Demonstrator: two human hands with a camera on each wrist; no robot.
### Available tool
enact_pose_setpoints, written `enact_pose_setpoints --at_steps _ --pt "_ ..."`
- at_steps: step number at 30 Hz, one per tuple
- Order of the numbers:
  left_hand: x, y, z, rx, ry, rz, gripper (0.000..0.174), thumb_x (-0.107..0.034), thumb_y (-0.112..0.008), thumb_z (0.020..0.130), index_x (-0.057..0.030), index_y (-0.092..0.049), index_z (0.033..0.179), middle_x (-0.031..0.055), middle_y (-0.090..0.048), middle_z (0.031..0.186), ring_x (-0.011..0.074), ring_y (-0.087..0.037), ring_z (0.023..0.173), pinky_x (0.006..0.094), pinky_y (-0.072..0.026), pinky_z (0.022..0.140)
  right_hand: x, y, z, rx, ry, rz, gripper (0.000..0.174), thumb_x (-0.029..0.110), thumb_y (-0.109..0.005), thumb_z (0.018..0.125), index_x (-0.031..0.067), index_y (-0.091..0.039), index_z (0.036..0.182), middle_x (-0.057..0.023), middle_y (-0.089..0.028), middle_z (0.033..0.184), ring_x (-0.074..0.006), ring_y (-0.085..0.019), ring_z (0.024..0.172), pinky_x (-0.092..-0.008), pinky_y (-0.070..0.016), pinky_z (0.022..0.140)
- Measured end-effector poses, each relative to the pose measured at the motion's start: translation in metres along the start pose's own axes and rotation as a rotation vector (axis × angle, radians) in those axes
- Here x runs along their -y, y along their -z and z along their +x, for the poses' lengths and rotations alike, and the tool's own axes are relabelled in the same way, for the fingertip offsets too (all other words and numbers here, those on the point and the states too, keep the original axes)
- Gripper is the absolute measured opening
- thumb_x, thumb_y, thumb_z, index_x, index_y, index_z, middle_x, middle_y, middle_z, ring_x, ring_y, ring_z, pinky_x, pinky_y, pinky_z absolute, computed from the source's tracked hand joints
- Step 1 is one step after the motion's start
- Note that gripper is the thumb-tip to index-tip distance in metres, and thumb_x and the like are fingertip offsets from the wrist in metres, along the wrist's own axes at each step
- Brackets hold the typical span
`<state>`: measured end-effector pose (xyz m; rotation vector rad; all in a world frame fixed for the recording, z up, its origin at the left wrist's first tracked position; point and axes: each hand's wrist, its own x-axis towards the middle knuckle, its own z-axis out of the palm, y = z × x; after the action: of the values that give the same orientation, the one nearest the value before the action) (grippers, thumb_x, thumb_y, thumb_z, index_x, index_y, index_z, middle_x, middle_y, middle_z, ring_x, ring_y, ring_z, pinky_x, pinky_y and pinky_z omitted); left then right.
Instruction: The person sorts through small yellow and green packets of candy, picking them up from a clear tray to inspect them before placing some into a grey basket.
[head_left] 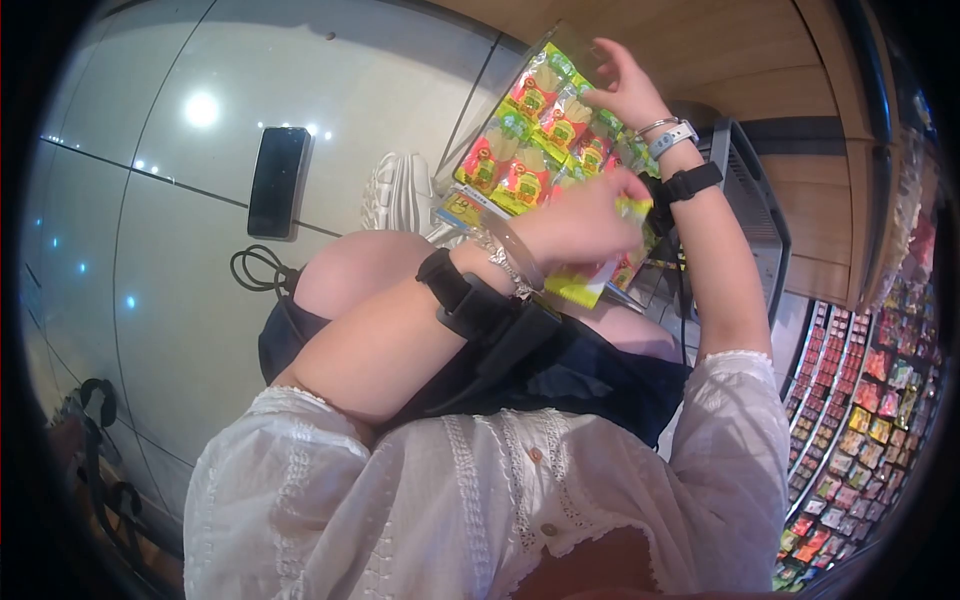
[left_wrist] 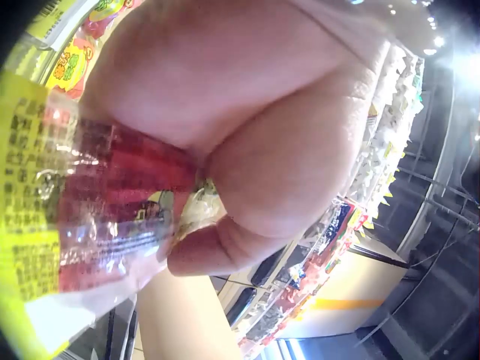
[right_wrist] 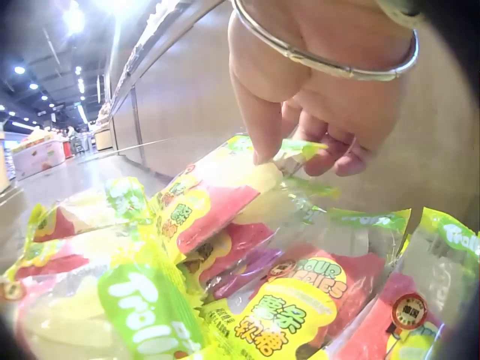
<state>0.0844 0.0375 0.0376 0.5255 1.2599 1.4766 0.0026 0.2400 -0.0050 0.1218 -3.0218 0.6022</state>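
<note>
My left hand (head_left: pixel 595 225) holds a gummy candy packet (head_left: pixel 578 286) above my lap; its yellow printed back (left_wrist: pixel 30 187) and clear red-filled part fill the left side of the left wrist view. Ahead stands a clear-sided display box (head_left: pixel 470 165) full of green, yellow and red Trolli candy packets (head_left: pixel 520 178). At its far right corner my right hand (head_left: pixel 630 90) reaches over the rim. In the right wrist view this hand pinches the top end of an upright candy packet (right_wrist: pixel 206 199), thumb on the near side and fingertips behind. Other packets (right_wrist: pixel 285 307) lie crowded around it.
A dark phone (head_left: pixel 279 183) lies on the tiled floor (head_left: pixel 120 80) at left, near a white shoe (head_left: pixel 398 195). A price label (head_left: pixel 465 210) is on the box front. Wooden panelling (head_left: pixel 740 60) rises behind, with a grey slatted unit (head_left: pixel 750 200) at right and snack shelves (head_left: pixel 850 440) beyond.
</note>
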Motion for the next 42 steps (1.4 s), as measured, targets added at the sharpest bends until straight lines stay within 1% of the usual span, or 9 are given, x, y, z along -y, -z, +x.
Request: enact_pose_setpoints --at_steps 7,10,18,26,29,31,35,37,42 --pt "0.006 0.013 0.01 -0.374 -0.426 -0.604 0.046 -0.005 -0.064 0.074 0.0042 -0.041 0.112 0.0117 -0.058 0.094 0.0159 -0.059 0.083 0.0271 -0.0465 0.075 0.043 0.061 -0.02 0.226 -0.304 0.719 0.021 0.018 -0.052 0.084 0.0034 -0.053 0.099 0.0014 -0.055 0.071 -0.0032 -0.045 0.058 -0.0163 -0.037 0.053" --pt "0.016 0.015 0.025 -0.417 -0.538 -0.673 0.04 -0.008 -0.063 0.074 0.0021 -0.046 0.109 0.0051 -0.059 0.077 0.0125 -0.058 0.07 0.0236 -0.0472 0.058 0.065 0.08 -0.039 0.306 -0.318 0.768 0.02 0.019 -0.049 0.086 0.0028 -0.053 0.097 0.0013 -0.055 0.07 -0.0027 -0.046 0.057 -0.0156 -0.0372 0.053" --pt "0.014 0.019 0.026 -0.417 -0.695 -0.839 0.037 -0.016 -0.058 0.081 0.0007 -0.044 0.111 0.0057 -0.057 0.088 0.0105 -0.055 0.078 0.0243 -0.0438 0.072 0.076 0.08 -0.09 0.715 -0.377 0.63 0.029 0.023 -0.056 0.081 0.0032 -0.051 0.102 -0.0001 -0.057 0.077 -0.0042 -0.049 0.06 -0.0183 -0.0415 0.055" --pt "0.009 0.018 0.021 -0.325 -0.698 -0.758 0.027 -0.021 -0.052 0.085 -0.0019 -0.052 0.105 0.0043 -0.058 0.086 0.0094 -0.053 0.083 0.0244 -0.0431 0.072 0.07 0.075 -0.095 0.273 -0.285 0.816 0.032 0.016 -0.058 0.08 0.004 -0.051 0.108 0.0002 -0.053 0.081 -0.0061 -0.049 0.071 -0.0193 -0.0415 0.065" --pt "0.009 0.014 0.017 -0.39 -0.465 -0.305 0.026 -0.023 -0.048 0.087 -0.0029 -0.054 0.103 0.006 -0.059 0.087 0.0162 -0.057 0.083 0.0325 -0.0457 0.073 0.081 0.085 -0.095 0.077 -0.163 0.665 0.028 0.011 -0.057 0.079 0.0036 -0.053 0.106 0.0005 -0.052 0.084 -0.006 -0.048 0.073 -0.0183 -0.0399 0.067" --pt "0.015 0.009 0.019 -0.699 -0.856 0.81 0.028 -0.023 -0.047 0.087 -0.0027 -0.056 0.104 0.0069 -0.061 0.084 0.0178 -0.059 0.078 0.0331 -0.0467 0.069 0.09 0.093 -0.098 -0.014 -0.098 0.564 0.025 0.01 -0.057 0.079 0.0031 -0.054 0.104 0.0006 -0.052 0.085 -0.0057 -0.048 0.074 -0.0179 -0.0391 0.068" --pt "0.003 0.005 0.012 -0.626 -0.435 0.476 0.027 -0.02 -0.048 0.085 -0.0074 -0.057 0.107 0.0087 -0.062 0.089 0.0222 -0.059 0.078 0.0321 -0.0462 0.071 0.099 0.101 -0.107 -0.268 -0.027 0.341 0.01 0.008 -0.055 0.08 0.0004 -0.058 0.086 0.0004 -0.056 0.075 -0.0051 -0.049 0.066 -0.0192 -0.04 0.062" --pt "0.0 0.013 0.011 -0.584 -0.333 -0.338 0.025 -0.02 -0.049 0.082 -0.0131 -0.06 0.103 0.01 -0.062 0.089 0.0253 -0.056 0.083 0.0335 -0.044 0.072 0.097 0.101 -0.113 -0.171 -0.091 0.39 0.01 0.008 -0.055 0.08 -0.0002 -0.058 0.085 0.0002 -0.057 0.075 -0.0053 -0.049 0.066 -0.0191 -0.0401 0.062" --pt "0.006 -0.005 0.012 -0.872 -0.915 0.554 0.033 -0.019 -0.051 0.08 -0.0091 -0.054 0.111 0.0142 -0.054 0.109 0.028 -0.048 0.104 0.0383 -0.0361 0.088 0.115 0.079 -0.116 0.187 -0.429 1.021 0.026 0.024 -0.047 0.087 -0.0008 -0.056 0.091 -0.0041 -0.058 0.082 -0.009 -0.054 0.071 -0.0218 -0.0436 0.062"
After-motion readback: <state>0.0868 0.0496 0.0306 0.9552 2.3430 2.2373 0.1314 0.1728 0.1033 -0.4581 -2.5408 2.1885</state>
